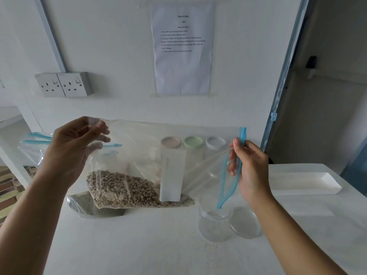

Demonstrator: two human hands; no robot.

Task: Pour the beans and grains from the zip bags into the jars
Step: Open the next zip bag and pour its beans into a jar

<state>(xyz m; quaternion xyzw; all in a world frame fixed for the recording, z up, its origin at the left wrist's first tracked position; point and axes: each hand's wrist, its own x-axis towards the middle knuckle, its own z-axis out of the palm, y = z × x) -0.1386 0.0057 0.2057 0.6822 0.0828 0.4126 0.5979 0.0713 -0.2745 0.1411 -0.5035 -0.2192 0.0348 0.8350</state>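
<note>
White bench [158,245] under a pale wall: the zip bag [151,155] of beans [127,190] hangs sideways between both hands, left hand [77,147] pinching its closed end, right hand [248,161] gripping the blue mouth, directly above the open jar [214,225].
</note>
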